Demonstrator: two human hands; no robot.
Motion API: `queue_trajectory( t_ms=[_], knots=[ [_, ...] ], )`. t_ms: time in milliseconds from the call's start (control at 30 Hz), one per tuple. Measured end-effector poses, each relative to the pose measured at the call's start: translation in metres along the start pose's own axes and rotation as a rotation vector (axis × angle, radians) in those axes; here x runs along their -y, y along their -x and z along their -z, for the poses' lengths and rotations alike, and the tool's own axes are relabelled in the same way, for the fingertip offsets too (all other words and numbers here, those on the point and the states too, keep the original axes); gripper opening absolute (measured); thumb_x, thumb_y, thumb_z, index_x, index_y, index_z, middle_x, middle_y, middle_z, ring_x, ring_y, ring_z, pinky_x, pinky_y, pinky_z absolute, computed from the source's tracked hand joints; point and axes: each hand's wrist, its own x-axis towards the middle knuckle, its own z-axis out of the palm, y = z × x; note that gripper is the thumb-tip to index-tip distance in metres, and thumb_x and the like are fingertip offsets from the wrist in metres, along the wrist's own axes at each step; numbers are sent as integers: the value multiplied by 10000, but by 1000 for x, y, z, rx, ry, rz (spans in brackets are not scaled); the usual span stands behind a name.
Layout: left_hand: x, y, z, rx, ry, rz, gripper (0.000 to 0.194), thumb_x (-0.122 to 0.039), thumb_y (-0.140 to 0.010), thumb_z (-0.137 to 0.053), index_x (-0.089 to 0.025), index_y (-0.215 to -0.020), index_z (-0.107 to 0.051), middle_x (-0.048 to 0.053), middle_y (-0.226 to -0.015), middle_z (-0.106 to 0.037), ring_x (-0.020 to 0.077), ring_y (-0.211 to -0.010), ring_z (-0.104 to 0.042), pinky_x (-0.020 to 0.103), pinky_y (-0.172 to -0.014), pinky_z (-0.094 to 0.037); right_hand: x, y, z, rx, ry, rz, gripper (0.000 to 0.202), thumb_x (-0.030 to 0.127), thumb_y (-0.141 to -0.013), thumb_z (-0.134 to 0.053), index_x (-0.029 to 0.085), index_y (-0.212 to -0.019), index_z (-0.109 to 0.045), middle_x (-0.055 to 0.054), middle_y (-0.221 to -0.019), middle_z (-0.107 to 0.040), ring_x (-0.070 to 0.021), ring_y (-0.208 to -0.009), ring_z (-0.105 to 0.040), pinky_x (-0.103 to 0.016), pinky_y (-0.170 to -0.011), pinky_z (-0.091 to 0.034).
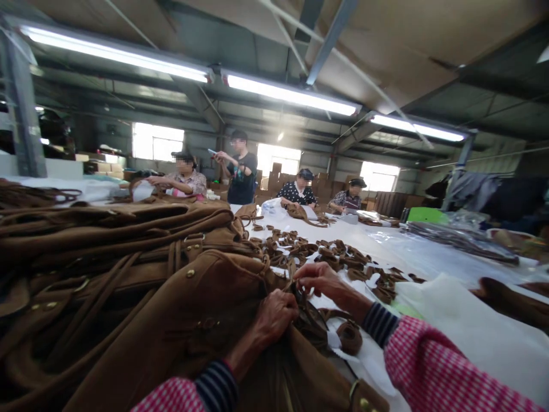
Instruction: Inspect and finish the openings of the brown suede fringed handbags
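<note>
A brown suede-like bag with brass-coloured studs lies in front of me, its near part reaching the bottom of the view. My left hand is closed on the bag's edge, fingers curled under and partly hidden. Just beyond it, my right hand pinches at the same edge, close to a strap; what sits between its fingertips is too small to tell. Rolled brown straps with white paper bands lie below my right wrist.
More brown bags are piled at the left. Many rolled straps cover the middle of the white table. White sheeting lies at the right, flat plastic-wrapped goods beyond it. Several people work across the table; one stands holding a phone.
</note>
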Motion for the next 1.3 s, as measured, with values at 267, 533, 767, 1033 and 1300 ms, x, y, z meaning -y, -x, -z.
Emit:
queue_trajectory(
  t_ms=[267, 533, 767, 1033, 1300],
  knots=[
    [-8, 9, 3, -112, 11, 38, 223, -274, -778, -517, -203, -809, -726, 61, -947, -702, 233, -948, -631, 278, -789, -420, -9, 4, -26, -76, -285, -17, 195, 250, -648, -768, 155, -817, -749, 26, -641, -654, -89, -533, -536, -210, -503, -405],
    [15, -2, 0, -81, 235, -42, 172, -320, -732, -605, -176, -664, -671, 27, -726, -678, 217, -784, -603, 288, -713, -417, -29, 6, -38, -211, -558, -39, 413, 270, -603, -798, 150, -986, -699, -29, -756, -744, -96, -547, -527, -191, -443, -276],
    [39, -11, 12, 37, 644, -91, 430, -486, -673, -798, -150, -931, -727, 49, -751, -748, 199, -705, -633, 288, -698, -436, -34, 0, -34, -289, -757, -37, 422, 396, -549, -898, 164, -759, -615, -55, -725, -737, -78, -503, -481, -179, -424, -237],
    [40, -12, 8, -149, 697, -47, 519, -663, -604, -834, -161, -675, -726, 45, -670, -719, 193, -662, -618, 293, -681, -469, -23, 3, -39, -235, -433, 128, 305, 454, -727, -803, 164, -735, -707, -26, -646, -701, -119, -522, -522, -237, -493, -347],
    [30, -5, 13, -211, 662, 3, 458, -606, -611, -846, -161, -710, -795, 40, -711, -737, 229, -736, -657, 305, -729, -507, -22, 6, -55, -224, -285, 163, 117, 284, -772, -694, 177, -740, -729, -7, -619, -673, -149, -561, -576, -259, -553, -412]
  ],
)
